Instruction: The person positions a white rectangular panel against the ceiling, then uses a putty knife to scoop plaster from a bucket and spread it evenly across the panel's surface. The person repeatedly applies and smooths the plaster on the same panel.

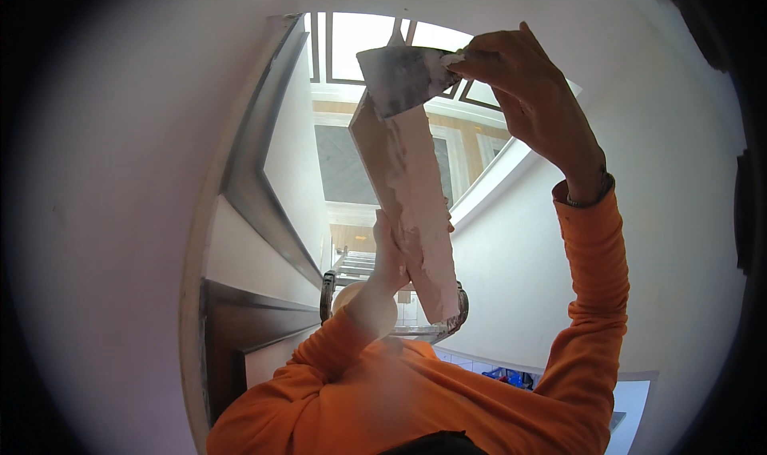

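Note:
My left hand (389, 255) grips a long narrow board (419, 207) from its left side and underneath, and a bit of its fingers shows past the right edge. Thick pale putty with a ragged border coats the board's upper face. Above the far end of the board is a wide putty knife (403, 79), its grey metal blade smeared. My right hand (535, 95) is raised at the right, thumb and fingers pinching the right corner of that blade, where a dab of white putty sits. The knife's narrow neck points away from me; its handle is hidden.
A ladder (355, 267) stands below me. White walls (511, 247) rise close on both sides, with a dark-framed panel (264, 191) at the left. Far below lies a grey and tan floor (347, 163). Blue items (511, 377) lie low at the right.

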A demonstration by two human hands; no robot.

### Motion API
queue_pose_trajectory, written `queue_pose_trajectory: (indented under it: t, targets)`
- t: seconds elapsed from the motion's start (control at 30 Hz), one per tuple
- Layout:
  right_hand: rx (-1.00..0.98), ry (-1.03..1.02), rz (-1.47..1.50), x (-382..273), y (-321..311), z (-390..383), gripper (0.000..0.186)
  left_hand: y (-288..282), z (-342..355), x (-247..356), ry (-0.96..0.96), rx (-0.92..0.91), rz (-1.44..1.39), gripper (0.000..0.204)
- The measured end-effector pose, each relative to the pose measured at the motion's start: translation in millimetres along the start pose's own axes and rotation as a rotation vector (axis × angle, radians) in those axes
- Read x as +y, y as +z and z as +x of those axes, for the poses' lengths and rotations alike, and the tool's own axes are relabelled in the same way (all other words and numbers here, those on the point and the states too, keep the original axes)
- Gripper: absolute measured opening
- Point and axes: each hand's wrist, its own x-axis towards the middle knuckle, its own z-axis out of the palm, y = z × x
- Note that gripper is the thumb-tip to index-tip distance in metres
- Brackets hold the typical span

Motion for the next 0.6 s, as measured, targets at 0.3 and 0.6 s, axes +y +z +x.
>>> queue_pose_trajectory:
  t: [0.3, 0.6]
  targets:
    - [0.088, -0.02, -0.05, 13.6, 1.6, 14.2, 0.039, -1.3, -0.6, 0.3, -0.019, 0.061, 0.1, 0.094]
    - [0.257, 0.181, -0.025, 9.2, 20.7, 12.7, 0.039, -23.7, 1.8, -4.4, -0.077, 0.06, -0.04, 0.097]
